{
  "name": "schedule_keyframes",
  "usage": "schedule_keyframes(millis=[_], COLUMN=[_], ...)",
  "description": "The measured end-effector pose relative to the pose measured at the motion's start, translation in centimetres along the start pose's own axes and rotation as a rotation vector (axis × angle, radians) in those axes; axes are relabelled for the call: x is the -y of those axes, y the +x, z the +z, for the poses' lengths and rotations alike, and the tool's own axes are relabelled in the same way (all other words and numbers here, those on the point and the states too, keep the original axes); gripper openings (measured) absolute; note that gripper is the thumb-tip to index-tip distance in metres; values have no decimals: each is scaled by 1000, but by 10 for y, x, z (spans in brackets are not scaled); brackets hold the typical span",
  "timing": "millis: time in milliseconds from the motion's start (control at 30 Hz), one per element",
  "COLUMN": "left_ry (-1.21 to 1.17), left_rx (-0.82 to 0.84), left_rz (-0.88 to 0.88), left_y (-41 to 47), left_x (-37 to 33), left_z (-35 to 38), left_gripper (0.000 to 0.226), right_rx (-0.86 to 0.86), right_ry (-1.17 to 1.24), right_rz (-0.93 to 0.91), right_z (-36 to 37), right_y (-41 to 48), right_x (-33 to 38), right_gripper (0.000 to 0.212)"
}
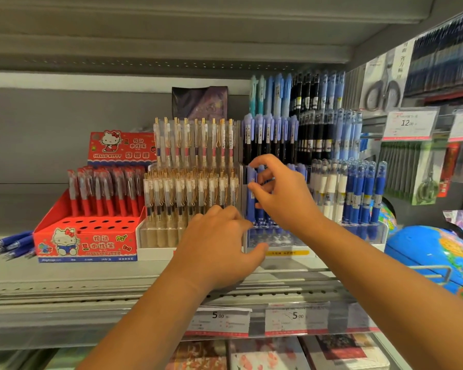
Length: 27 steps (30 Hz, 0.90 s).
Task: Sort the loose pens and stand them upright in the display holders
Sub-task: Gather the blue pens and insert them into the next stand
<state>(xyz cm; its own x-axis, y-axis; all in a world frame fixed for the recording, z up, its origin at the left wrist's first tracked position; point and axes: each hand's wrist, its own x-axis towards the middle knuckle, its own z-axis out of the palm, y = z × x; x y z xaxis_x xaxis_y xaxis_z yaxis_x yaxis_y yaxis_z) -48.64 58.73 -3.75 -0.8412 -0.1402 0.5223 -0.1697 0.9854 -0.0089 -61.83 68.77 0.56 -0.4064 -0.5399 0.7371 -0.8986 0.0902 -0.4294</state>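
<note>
Several loose blue pens (pixel 12 244) lie flat on the shelf at the far left. A clear tiered holder (pixel 275 240) stands in the middle, its front row filled with upright blue-purple pens (pixel 251 201). My right hand (pixel 284 194) reaches into that front row, thumb and fingers pinched around the top of one blue-purple pen. My left hand (pixel 219 244) grips the holder's front left corner, thumb on its front face and fingers curled over the edge. It covers part of the neighbouring holder of white and gold pens (pixel 187 188).
A red cartoon-cat pen box (pixel 86 236) at the left holds red pens behind rows of empty holes. Blue capped pens (pixel 364 193) stand at the right, beside a blue globe (pixel 433 257). Price tags (pixel 219 320) line the shelf edge (pixel 64 289). Packaged scissors (pixel 385 92) hang at upper right.
</note>
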Motion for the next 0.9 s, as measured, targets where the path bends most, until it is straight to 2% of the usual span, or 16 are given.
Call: schedule_keyframes(millis=[267, 400, 567, 700, 800, 900], left_ry=[3, -53, -383, -447, -503, -591], left_rx=[-2, 25, -28, -76, -107, -145], left_rz=[-12, -26, -188, -321, -444, -574], left_y=[-2, -3, -13, -44, -74, -103], left_x=[-3, -5, 5, 30, 53, 78], left_z=[-1, -8, -30, -53, -72, -91], left_gripper=[59, 49, 33, 33, 32, 29], right_rx=[31, 56, 41, 177, 312, 403], right_ry=[4, 25, 119, 341, 479, 512], right_rz=[5, 50, 79, 121, 142, 140], right_z=[1, -2, -8, 3, 20, 42], right_y=[-4, -13, -28, -37, -38, -38], right_x=[-5, -5, 4, 21, 42, 69], right_gripper=[35, 50, 50, 37, 37, 38])
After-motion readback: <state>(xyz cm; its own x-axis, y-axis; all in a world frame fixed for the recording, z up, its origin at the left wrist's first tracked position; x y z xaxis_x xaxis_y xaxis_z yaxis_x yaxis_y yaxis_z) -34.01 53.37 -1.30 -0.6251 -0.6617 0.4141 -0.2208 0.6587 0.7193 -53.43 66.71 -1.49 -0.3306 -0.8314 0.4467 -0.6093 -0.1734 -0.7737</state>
